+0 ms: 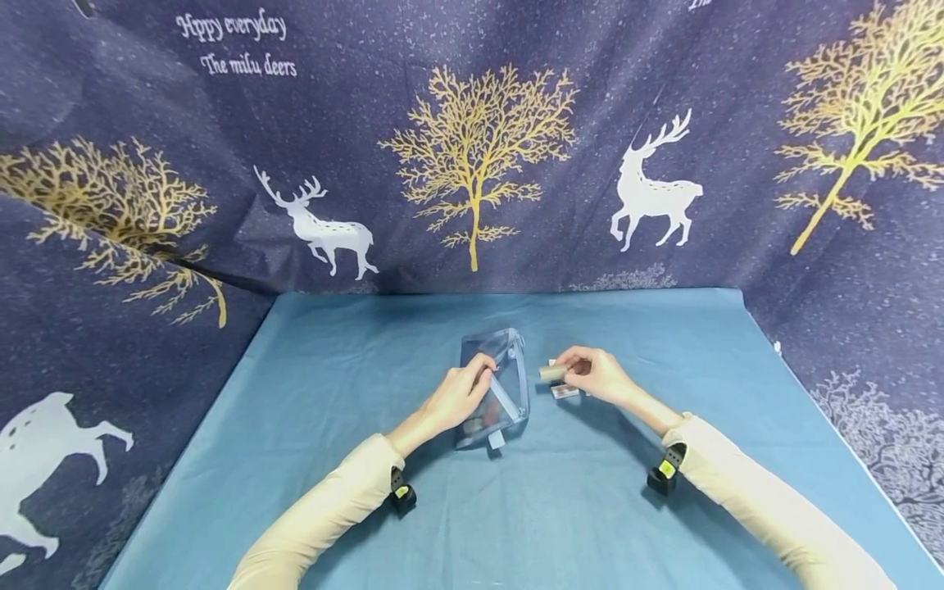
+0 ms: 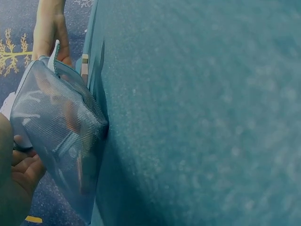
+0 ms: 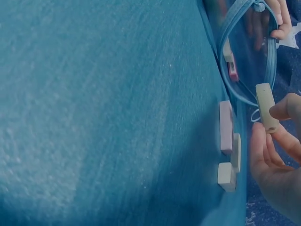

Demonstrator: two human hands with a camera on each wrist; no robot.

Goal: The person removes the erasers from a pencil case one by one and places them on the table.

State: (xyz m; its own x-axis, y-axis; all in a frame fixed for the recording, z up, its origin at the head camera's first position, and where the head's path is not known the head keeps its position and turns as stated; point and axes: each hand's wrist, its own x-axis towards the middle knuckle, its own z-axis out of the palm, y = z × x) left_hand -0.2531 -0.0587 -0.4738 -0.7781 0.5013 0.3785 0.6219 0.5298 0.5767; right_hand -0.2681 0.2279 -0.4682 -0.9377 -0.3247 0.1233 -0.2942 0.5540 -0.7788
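Observation:
A blue see-through mesh pouch with a zipped edge stands on the table, its mouth gaping toward the right. My left hand pinches the upper rim of the pouch. Between the thumb and fingers of my right hand is a small pale yellowish rectangular block, held just outside the pouch mouth. Below that hand lie a pinkish block, a short white block and a pale block. Through the mesh, a pink-and-white piece and other small blurred things show inside the pouch.
A blue cloth covers the table. Behind it hangs a dark blue curtain printed with deer and golden trees. A light tag sticks out from the near end of the pouch.

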